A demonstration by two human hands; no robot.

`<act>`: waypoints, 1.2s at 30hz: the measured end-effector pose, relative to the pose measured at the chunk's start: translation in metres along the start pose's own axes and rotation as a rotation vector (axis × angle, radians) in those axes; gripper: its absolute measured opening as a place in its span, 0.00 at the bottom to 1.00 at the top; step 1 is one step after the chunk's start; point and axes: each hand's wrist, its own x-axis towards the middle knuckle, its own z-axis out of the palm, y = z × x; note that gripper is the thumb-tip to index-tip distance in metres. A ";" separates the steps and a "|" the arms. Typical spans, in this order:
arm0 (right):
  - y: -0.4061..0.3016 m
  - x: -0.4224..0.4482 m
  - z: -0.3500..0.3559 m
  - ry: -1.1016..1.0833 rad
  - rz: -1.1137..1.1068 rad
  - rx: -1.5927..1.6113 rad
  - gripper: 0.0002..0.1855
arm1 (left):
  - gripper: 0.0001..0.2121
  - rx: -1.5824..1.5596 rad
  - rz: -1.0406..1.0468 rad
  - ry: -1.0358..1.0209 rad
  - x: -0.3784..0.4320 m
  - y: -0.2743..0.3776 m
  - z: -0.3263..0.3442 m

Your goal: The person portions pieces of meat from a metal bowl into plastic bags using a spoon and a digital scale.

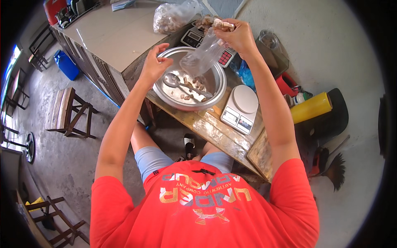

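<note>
My right hand (237,34), raised over the back of the bench, grips a clear plastic bag (203,55) that holds brownish chunks of food; its limp part hangs over the bowl. My left hand (157,63) is at the left rim with fingers apart, holding nothing. Beneath them stands a wide metal bowl (221,90) with a metal spoon (171,80) and several small brown chunks (187,97) in it. A white kitchen scale (245,100) lies to the right of the bowl. Another scale with red keys (225,58) is partly hidden behind the bag.
A filled plastic bag (173,17) rests on the tiled counter (105,40). Blue plastic (246,74) lies near my right forearm. Farther right are a red container (285,84) and a yellow roll (311,108). A wooden stool (60,108) and a blue jerrycan (66,65) stand on the floor at left.
</note>
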 end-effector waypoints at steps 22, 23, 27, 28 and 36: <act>0.020 -0.019 0.008 0.008 0.083 0.043 0.10 | 0.42 0.126 0.118 -0.459 0.023 0.020 0.045; 0.019 -0.019 0.009 0.030 0.035 0.043 0.10 | 0.45 0.143 0.109 -0.503 0.024 0.018 0.042; 0.007 -0.017 0.001 0.066 0.029 0.088 0.10 | 0.50 0.122 0.107 -0.613 0.027 0.008 0.036; 0.004 -0.018 -0.001 0.087 0.045 0.100 0.12 | 0.50 0.124 0.105 -0.615 0.029 0.003 0.034; 0.006 -0.020 -0.007 0.114 0.001 0.088 0.13 | 0.44 0.244 0.098 -0.580 0.024 0.001 0.038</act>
